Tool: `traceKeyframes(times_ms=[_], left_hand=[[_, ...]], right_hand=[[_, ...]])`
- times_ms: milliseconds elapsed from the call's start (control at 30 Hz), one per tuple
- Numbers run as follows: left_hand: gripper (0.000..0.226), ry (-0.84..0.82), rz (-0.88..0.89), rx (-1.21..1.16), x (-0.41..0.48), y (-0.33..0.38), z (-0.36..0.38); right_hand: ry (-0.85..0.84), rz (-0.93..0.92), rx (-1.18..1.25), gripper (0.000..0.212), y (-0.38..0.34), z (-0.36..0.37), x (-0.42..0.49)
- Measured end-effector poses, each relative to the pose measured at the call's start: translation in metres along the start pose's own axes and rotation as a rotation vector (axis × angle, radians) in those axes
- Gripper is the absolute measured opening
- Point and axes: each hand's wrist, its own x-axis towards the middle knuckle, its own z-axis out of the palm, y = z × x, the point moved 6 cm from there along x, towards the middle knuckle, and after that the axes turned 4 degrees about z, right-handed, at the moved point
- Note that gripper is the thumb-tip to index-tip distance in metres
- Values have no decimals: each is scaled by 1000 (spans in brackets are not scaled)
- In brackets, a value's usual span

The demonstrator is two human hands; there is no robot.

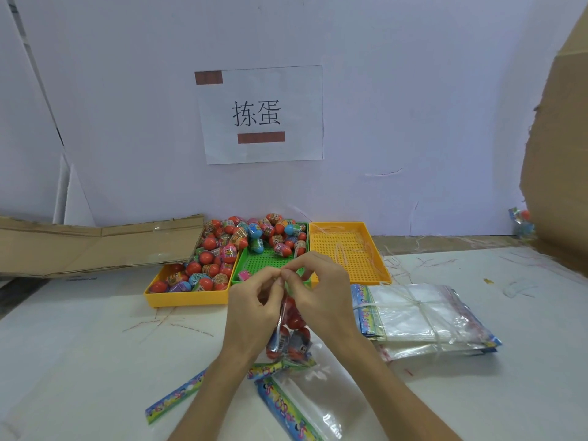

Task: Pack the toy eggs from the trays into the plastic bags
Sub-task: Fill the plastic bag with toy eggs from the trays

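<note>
Eggs [288, 329] sitting in filled bag [291, 340], hanging long axis vertical straight below your hands. You are pinching bag mouth with left hand [254, 300] and right hand [321, 291], fingertips meeting, equally near. More eggs waiting beyond in trays [187, 299]; spare bags [423, 316] lying right.

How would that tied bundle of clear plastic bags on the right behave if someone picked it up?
The bundle of bags would probably flop and sag, since the film looks thin and wrinkled. The glossy sheets may slide on each other, though the string tied round them should keep them together. It looks light.
</note>
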Motion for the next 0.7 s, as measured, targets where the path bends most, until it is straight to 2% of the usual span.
traceKeyframes(times_ms=[233,500,700], left_hand=[[33,6,1,-7,0,1,0],[23,34,-84,-52,0,-3,-2],[32,53,-132,-56,1,-10,-4]], right_hand=[[10,-29,-20,11,-2,-2,0],[-28,-28,56,8,0,3,2],[-36,-54,57,14,1,5,3]])
